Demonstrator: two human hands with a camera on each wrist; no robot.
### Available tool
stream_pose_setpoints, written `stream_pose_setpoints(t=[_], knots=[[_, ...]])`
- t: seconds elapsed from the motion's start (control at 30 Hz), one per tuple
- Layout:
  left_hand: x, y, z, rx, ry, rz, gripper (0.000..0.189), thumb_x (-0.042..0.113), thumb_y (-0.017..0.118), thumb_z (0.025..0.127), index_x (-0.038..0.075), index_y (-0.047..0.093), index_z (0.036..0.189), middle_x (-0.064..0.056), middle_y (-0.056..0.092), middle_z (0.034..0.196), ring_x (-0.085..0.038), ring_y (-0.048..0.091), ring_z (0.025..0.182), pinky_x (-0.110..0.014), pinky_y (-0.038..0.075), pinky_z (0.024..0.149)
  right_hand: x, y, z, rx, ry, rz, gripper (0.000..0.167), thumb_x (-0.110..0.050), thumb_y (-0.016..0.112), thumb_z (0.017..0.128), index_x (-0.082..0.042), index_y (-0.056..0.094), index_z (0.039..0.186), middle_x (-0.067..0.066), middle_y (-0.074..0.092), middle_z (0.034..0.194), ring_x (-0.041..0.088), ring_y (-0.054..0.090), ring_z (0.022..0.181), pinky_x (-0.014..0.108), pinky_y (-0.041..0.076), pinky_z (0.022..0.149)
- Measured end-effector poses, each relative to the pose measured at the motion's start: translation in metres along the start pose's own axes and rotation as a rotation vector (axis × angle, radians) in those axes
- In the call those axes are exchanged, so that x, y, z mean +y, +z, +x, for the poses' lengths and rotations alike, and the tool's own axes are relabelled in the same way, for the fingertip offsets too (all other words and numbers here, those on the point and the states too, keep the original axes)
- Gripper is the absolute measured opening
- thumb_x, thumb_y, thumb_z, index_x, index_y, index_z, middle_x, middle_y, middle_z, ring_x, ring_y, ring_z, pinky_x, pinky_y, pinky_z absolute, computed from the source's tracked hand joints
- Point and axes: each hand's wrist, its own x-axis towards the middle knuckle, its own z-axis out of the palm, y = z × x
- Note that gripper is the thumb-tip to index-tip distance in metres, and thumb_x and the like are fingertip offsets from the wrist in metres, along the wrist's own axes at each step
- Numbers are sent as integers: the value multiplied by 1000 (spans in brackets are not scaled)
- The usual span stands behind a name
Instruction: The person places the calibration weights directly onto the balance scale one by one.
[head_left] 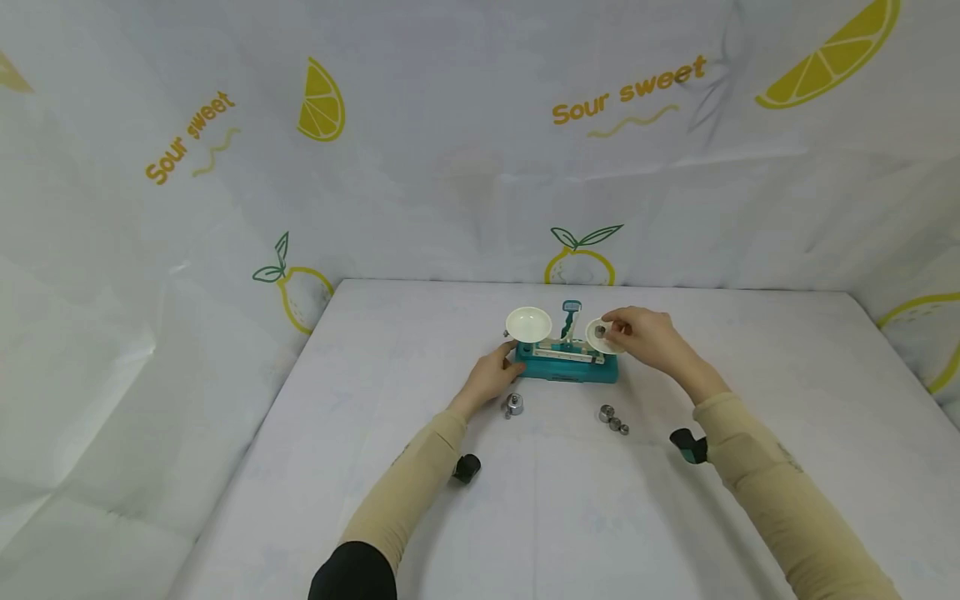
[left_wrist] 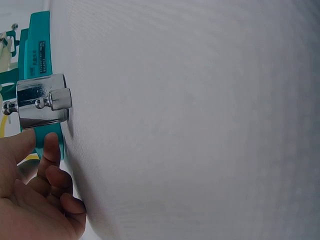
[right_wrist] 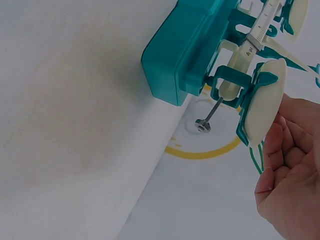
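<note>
A teal balance scale (head_left: 567,370) with two cream pans stands on the table. Its left pan (head_left: 528,324) sits higher than the right pan (head_left: 597,342). My left hand (head_left: 489,379) grips the left end of the base between thumb and fingers. Over the right pan, my right hand (head_left: 640,334) pinches a small metal weight (head_left: 600,332); in the right wrist view the fingertips are hidden behind the pan (right_wrist: 267,102). A large cylindrical metal weight (left_wrist: 37,107) and a smaller metal weight (left_wrist: 61,99) stand close by my left hand.
Several small metal weights (head_left: 615,423) lie in a row in front of the scale's right side. The white table (head_left: 562,517) meets a white backdrop (head_left: 450,200) printed with lemons. An adjusting nut (right_wrist: 202,125) sticks out from the beam's end.
</note>
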Motion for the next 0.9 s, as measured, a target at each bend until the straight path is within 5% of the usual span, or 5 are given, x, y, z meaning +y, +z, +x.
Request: stream_pose_setpoints(t=[0.37,0.9], knots=[[-1,1,1,5,0,-4,54,31,53,95,13,36,143,-4,61,85,-10,51,69,-21,41,61,-2,-7,-20,70,-93,24,26,-10,62,88,2,63,111,7,61,84,19,53,79,28,41,64],[0,1,0,-2,-2,-5,54,31,52,95,12,36,143,-7,64,94,-11,52,74,-22,42,64,4,-2,-61,-44,-119,72,20,-14,67,85,-5,63,103,-3,61,83,8,51,77,22,44,64]])
